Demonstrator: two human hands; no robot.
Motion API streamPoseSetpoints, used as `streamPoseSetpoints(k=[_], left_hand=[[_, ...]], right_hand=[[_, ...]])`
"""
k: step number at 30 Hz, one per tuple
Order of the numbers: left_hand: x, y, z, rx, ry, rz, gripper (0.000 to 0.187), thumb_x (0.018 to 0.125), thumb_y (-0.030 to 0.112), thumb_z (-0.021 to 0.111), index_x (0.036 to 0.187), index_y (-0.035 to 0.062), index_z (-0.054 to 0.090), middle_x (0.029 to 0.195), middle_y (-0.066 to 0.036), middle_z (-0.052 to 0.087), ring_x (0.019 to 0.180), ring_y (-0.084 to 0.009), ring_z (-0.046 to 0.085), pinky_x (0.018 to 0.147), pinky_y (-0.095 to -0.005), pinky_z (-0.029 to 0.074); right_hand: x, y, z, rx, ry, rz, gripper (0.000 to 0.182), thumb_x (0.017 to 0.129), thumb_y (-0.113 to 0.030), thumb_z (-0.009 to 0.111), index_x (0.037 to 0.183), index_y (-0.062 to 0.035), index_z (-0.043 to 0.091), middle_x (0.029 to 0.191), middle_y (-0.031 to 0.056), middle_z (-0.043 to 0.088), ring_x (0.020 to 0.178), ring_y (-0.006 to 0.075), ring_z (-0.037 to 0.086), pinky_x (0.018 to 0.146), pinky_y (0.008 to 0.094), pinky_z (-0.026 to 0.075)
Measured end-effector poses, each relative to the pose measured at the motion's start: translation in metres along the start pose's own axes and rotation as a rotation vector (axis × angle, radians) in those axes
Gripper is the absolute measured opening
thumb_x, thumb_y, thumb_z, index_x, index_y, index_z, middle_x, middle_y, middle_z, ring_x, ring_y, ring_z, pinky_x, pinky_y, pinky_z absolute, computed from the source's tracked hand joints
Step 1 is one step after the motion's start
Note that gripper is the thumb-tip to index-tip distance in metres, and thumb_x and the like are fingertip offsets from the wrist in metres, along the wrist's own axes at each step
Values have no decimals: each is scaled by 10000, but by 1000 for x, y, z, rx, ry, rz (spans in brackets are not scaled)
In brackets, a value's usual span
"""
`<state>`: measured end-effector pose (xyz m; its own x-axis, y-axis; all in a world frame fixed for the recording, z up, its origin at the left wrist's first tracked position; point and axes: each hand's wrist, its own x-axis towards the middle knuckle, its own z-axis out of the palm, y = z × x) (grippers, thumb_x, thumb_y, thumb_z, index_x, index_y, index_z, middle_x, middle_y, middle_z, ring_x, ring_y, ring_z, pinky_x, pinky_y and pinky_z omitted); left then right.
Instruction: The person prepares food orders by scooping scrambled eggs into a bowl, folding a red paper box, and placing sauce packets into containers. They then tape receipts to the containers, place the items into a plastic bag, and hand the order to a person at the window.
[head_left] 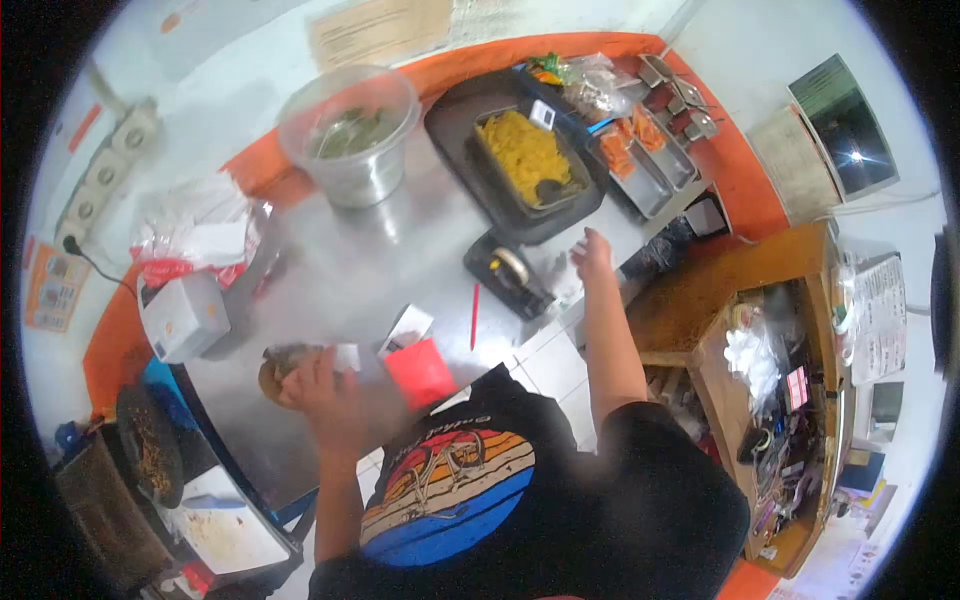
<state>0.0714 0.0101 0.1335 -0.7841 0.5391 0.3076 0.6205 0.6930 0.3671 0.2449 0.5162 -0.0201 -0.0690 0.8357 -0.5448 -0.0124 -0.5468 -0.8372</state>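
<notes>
My left hand (318, 388) is at the left front of the steel table, fingers curled over a brown-grey rounded bundle (276, 372). The hand covers much of the bundle, so I cannot make out its kind. A small white piece shows by its fingertips. My right hand (592, 254) is raised at the table's right edge, fingers apart, with nothing clearly in it. Just left of it sits a black tape dispenser (510, 275) with a roll of tape. Between the hands lie a red pencil-like stick (474, 317), a red paper (420, 372) and a white slip (409, 328).
A clear tub (350, 180) of green leaves stands at the back. Beside it, a black tray (465, 130) bears a pan of yellow food (522, 155). Metal trays (655, 190) hold orange pieces. A white box (185, 318) is left; a wooden cabinet (700, 285) is right.
</notes>
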Motion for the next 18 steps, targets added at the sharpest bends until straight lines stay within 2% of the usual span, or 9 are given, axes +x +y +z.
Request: streamPoseSetpoints(k=[1, 2, 3, 5, 7, 10, 13, 16, 18], left_hand=[[9, 41, 16, -42, -46, 25, 369, 821, 227, 597, 1159, 86, 639, 1160, -119, 574, 1112, -324, 430, 993, -497, 298], [17, 71, 19, -76, -88, 45, 360, 822, 224, 595, 1150, 83, 641, 1156, -118, 576, 1114, -324, 430, 997, -497, 295], [29, 101, 21, -52, -144, 125, 344, 817, 219, 600, 1128, 79, 642, 1160, -116, 573, 1119, -330, 434, 1007, -483, 283], [52, 179, 68, -226, -199, 139, 322, 812, 212, 610, 1100, 73, 648, 1113, -113, 592, 1081, -337, 467, 989, -459, 304], [65, 218, 107, -332, -194, 190, 285, 800, 169, 625, 1065, 68, 658, 1019, -113, 620, 1008, -337, 523, 963, -437, 340], [82, 260, 158, -470, -319, 232, 295, 848, 179, 634, 1123, 70, 637, 951, -80, 636, 927, -260, 580, 853, -397, 452], [90, 292, 203, -777, -513, -44, 288, 872, 168, 607, 1130, 42, 629, 901, -73, 636, 767, -212, 608, 704, -338, 492], [101, 312, 242, -1185, -842, -548, 350, 897, 161, 588, 1213, 15, 558, 896, -88, 639, 787, -173, 618, 664, -306, 508], [109, 320, 266, -1494, -976, -869, 352, 873, 145, 597, 1208, 56, 534, 945, -90, 634, 830, -178, 611, 755, -329, 499]], right_hand=[[50, 10, -12, 100, -65, 223, 672, 892, -413, 579, 1354, -2, 318, 1173, 254, 499, 947, 386, 556, 783, 483, 464], [68, 16, -3, 240, -85, 361, 787, 900, -484, 544, 1415, 4, 202, 1328, 326, 383, 1121, 465, 475, 910, 565, 417], [75, 15, 9, 362, -120, 338, 789, 903, -508, 511, 1429, -3, 210, 1355, 286, 383, 1134, 422, 478, 942, 533, 408], [86, 8, 36, 612, -198, 309, 800, 908, -556, 444, 1457, -17, 224, 1408, 205, 382, 1160, 336, 485, 1007, 469, 389], [83, 12, 54, 662, -67, 404, 786, 911, -571, 401, 1448, -13, 269, 1377, 179, 411, 1125, 303, 501, 978, 446, 407], [86, 3, 62, 621, -35, 514, 750, 914, -568, 376, 1405, -3, 333, 1293, 167, 448, 1089, 287, 508, 940, 430, 421], [78, -2, 52, 562, -86, 562, 636, 917, -523, 387, 1271, 3, 431, 1132, 142, 494, 1006, 272, 524, 860, 406, 439], [69, -17, 36, 514, -166, 611, 462, 900, -425, 421, 1074, -10, 525, 943, 111, 514, 868, 259, 523, 749, 381, 440], [70, -22, 30, 466, -229, 573, 355, 873, -356, 450, 956, -25, 549, 835, 89, 501, 769, 249, 508, 686, 369, 428]])
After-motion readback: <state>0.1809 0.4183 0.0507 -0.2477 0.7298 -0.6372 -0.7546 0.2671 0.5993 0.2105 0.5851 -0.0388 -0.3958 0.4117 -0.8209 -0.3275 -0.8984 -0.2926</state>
